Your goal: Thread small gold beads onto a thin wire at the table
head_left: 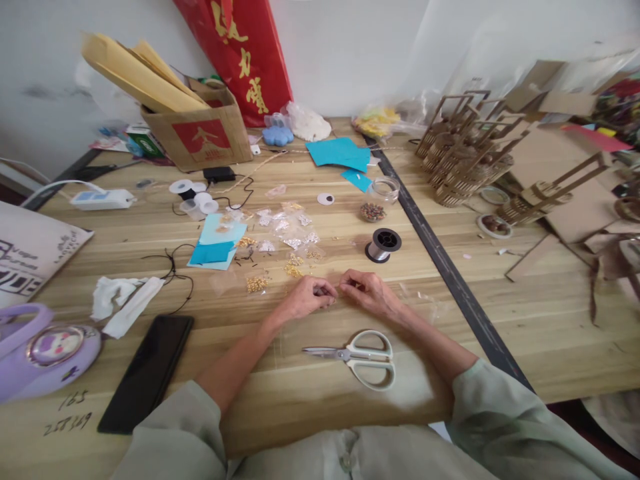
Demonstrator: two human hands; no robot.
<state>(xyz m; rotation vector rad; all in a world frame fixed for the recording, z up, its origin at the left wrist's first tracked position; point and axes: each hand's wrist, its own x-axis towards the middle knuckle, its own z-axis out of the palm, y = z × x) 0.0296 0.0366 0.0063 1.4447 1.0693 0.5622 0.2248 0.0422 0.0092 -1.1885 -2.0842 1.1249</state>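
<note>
Near the middle of the table, my left hand (310,297) and my right hand (369,292) face each other, a small gap between their fingertips. Both have fingers curled into a pinch; whatever they hold is too small to make out. Just beyond my left hand lie gold beads (294,268), and another bag of gold beads (257,285) is to its left. Small bags of silvery pieces (295,241) spread behind them. A spool of thin clear or silvery line (383,247) stands beyond my right hand. Scissors (345,355) with pale handles lie between my forearms, blades pointing left.
A dark phone (146,373) and a lilac container (50,350) sit at the left. Blue paper (213,252), a tub of brown beads (373,212) and white spools (181,187) lie farther back. Woven baskets (460,160) stand at right, beyond a dark strip (435,250).
</note>
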